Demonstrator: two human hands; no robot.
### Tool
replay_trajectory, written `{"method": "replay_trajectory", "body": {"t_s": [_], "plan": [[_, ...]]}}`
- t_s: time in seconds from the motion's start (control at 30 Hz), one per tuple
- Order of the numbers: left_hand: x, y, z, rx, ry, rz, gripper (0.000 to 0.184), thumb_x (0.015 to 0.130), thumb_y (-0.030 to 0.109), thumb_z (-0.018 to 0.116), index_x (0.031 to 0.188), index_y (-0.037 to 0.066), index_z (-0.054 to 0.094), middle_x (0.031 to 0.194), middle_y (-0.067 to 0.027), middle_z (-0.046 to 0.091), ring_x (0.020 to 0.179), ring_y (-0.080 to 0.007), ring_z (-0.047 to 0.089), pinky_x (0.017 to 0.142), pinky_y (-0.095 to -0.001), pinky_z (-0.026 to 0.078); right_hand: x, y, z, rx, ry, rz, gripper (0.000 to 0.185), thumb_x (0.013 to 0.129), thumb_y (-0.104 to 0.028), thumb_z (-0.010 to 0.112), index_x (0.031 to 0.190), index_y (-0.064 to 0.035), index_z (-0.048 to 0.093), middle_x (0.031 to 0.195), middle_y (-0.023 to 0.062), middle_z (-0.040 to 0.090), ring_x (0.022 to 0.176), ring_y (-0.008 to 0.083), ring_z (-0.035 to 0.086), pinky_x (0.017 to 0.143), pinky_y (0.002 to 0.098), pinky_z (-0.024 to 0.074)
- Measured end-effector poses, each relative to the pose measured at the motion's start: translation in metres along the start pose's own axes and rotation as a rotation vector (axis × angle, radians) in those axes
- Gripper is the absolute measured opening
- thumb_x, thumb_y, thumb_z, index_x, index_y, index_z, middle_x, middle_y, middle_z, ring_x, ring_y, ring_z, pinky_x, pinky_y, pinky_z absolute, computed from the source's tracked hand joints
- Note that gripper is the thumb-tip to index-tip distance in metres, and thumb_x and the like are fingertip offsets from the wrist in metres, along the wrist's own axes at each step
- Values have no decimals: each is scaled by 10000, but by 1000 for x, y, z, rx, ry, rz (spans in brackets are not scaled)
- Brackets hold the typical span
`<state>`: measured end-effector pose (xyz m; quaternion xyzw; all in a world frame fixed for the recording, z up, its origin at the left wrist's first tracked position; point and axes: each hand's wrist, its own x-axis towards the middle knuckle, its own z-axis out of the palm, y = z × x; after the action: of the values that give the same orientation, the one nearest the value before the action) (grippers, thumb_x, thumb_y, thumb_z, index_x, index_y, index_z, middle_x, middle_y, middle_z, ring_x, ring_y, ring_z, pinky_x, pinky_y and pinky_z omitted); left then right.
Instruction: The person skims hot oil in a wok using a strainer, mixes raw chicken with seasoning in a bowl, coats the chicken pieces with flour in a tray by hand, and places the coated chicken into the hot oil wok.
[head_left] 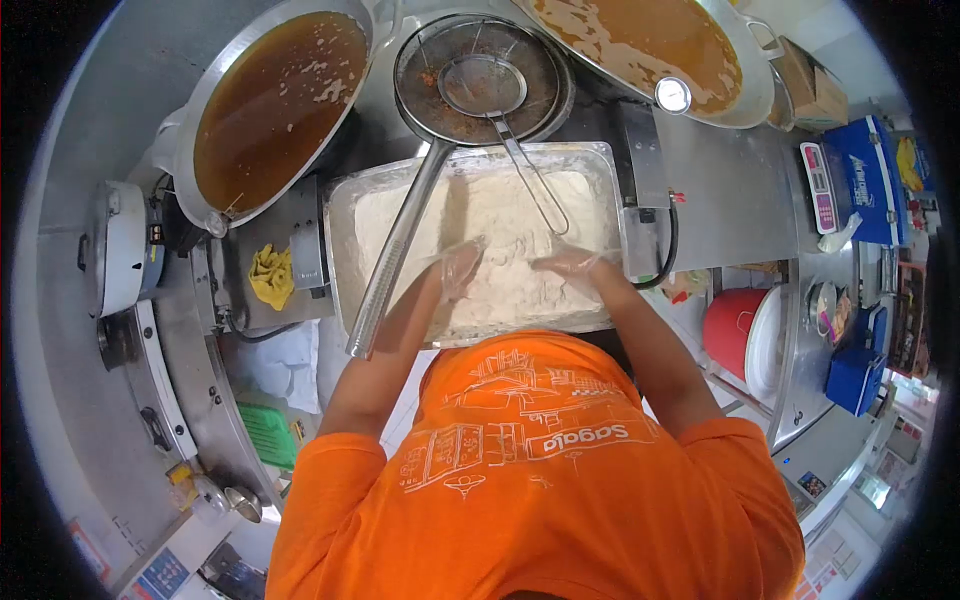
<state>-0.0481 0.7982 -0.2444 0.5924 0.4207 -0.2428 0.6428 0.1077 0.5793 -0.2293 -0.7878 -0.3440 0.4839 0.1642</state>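
A rectangular metal tray (338, 215) in front of my body holds pale flour (520, 200), with lumpy, stirred-up mounds between my hands. My left hand (460, 268), in a clear plastic glove, reaches into the flour with its fingers stretched forward, partly dusted over. Opposite it, my right hand (575, 263), also gloved, lies in the flour with its fingers extended toward the left. Flour hides some fingertips. A large round strainer (420, 85) rests beyond the tray, its long handle crossing the tray's left side. A smaller strainer (482, 85) sits inside it, its wire handle over the flour.
Two wide pans of brown oil, the left pan (280, 110) and right pan (640, 45), flank the strainers. A dial thermometer (673, 95) is at the right pan's rim. A yellow cloth (271, 277) lies left; a red bucket (735, 325) and pink scale (820, 185) are at right.
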Motion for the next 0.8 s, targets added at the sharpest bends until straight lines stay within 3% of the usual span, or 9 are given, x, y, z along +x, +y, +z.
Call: {"method": "replay_trajectory", "body": {"t_s": [0.07,0.13,0.2,0.27,0.37,0.43,0.5,0.63,0.8], "plan": [[0,-1,0,-27,-148,-48,628,889,373,620,1375,1,482,1289,-249,604,1169,-336,616,1007,-401,489,25,15,17,246,-60,-10,604,908,-343,666,1412,-44,519,1241,189,666,1159,333,624,1011,363,463],[10,-3,9,396,-259,290,654,872,336,625,1411,11,447,1322,-244,585,1204,-343,593,1056,-400,448,35,7,3,123,-160,32,635,899,-320,678,1434,-34,487,1265,202,652,1176,321,618,1032,343,453],[22,-6,24,845,-186,717,692,855,306,629,1450,23,417,1382,-233,553,1256,-343,562,1119,-391,389,-6,-43,-26,42,69,161,670,893,-343,692,1438,-22,473,1262,216,650,1165,312,623,1026,339,454],[78,-12,51,1442,-142,681,737,898,365,604,1516,48,357,1398,-222,549,1290,-311,539,1166,-379,322,-20,-49,-33,29,255,137,751,859,-377,721,1452,-7,443,1276,236,635,1187,319,610,1030,355,455],[14,18,62,381,297,254,802,877,327,598,1541,9,280,1475,-264,455,1338,-358,490,1164,-396,333,-10,-24,-36,219,456,-57,844,811,-416,751,1460,9,419,1312,259,606,1247,347,577,1042,393,456],[22,3,61,870,561,427,850,871,353,617,1546,-7,247,1474,-259,459,1335,-370,488,1151,-388,352,-3,-26,-40,479,529,-67,771,835,-400,729,1432,9,462,1317,256,604,1257,353,570,1038,402,457],[34,-15,56,869,702,474,801,878,350,618,1515,-17,298,1426,-257,503,1298,-373,519,1105,-389,398,12,-26,-46,72,439,107,776,885,-475,631,1451,14,425,1383,235,550,1297,331,526,1070,380,421],[39,14,27,202,450,415,481,940,279,548,1311,-26,547,1215,-259,646,1116,-359,643,938,-416,517,69,-17,-22,219,494,168,876,879,-563,593,1489,14,341,1449,220,482,1342,330,475,1098,372,394],[116,12,13,1261,155,605,334,993,235,453,1095,-10,657,977,-220,695,882,-325,684,783,-434,545,26,-52,-32,236,56,4,1004,872,-673,545,1536,13,236,1531,200,397,1399,328,412,1133,362,360]]}}
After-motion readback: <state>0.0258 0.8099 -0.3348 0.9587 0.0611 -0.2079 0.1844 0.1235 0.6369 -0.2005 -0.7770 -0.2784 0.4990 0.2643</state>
